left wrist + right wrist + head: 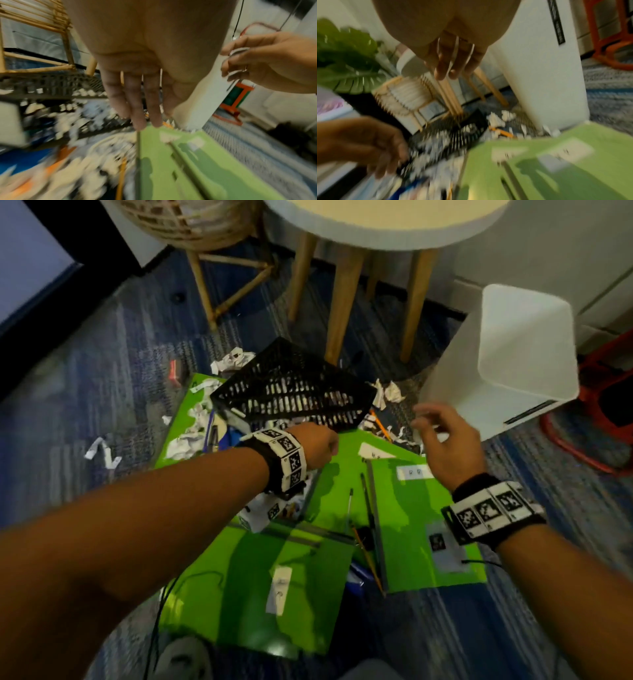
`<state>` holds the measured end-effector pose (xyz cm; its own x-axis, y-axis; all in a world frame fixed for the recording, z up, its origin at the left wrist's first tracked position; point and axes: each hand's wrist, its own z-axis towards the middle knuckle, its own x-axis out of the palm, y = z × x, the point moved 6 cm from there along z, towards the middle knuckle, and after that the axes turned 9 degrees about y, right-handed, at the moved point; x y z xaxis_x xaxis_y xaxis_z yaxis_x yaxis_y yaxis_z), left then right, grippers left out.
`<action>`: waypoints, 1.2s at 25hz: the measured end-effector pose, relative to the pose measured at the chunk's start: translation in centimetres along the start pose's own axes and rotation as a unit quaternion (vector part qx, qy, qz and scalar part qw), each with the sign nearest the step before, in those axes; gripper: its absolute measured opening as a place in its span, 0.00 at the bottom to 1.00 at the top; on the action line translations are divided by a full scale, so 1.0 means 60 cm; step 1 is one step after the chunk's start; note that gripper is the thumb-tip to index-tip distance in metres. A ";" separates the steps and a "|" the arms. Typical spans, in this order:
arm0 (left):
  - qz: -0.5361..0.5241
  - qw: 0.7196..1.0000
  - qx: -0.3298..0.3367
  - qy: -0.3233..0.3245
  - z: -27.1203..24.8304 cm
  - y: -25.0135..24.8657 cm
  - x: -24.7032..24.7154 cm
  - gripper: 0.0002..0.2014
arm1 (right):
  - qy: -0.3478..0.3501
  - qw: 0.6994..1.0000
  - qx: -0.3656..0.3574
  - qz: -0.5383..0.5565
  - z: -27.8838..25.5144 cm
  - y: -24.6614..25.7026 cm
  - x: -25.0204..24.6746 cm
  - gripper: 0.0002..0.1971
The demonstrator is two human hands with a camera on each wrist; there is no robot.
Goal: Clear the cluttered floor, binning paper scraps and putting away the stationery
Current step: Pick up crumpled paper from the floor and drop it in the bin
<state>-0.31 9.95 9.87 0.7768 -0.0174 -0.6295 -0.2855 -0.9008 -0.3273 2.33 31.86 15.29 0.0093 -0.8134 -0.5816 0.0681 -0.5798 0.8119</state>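
The step in hand looks like righting the tipped black mesh basket [294,392] at frame centre: the left hand [317,445] is at its lower rim, though blur hides whether the fingers actually grip it. The right hand [445,436] hovers wide, holding nothing, just left of the white bin [507,364]. Next, the basket needs setting upright. Crumpled paper scraps [186,436] show through its mesh and around it; pencils [368,559] lie between 3 green folders [274,587] lower down.

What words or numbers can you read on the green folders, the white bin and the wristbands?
Nothing can be read.
White labels on the green folders: tiny dark marks, too small and blurred.
Black strip on the white bin: blurred, unreadable.
Wristbands: black-and-white square code patterns, not words.
Crumpled paper scraps: print too blurred.
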 end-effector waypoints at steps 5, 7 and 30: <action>0.068 0.988 -0.062 0.125 -0.017 0.103 0.116 0.08 | 0.401 0.896 0.099 -0.161 -0.149 -0.093 0.261 0.13; 0.058 0.986 -0.062 0.140 -0.028 0.126 0.143 0.10 | 0.453 0.851 0.114 -0.239 -0.193 -0.119 0.312 0.25; -0.193 0.977 0.060 -0.066 -0.025 0.121 0.099 0.10 | 0.083 0.969 0.208 -0.103 0.017 -0.052 0.173 0.18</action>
<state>3.10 2.66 4.81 0.7624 0.3763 -0.5264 -0.0565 -0.7716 -0.6335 1.18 25.17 6.78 0.2004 -0.6801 -0.7052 -0.3216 -0.7256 0.6084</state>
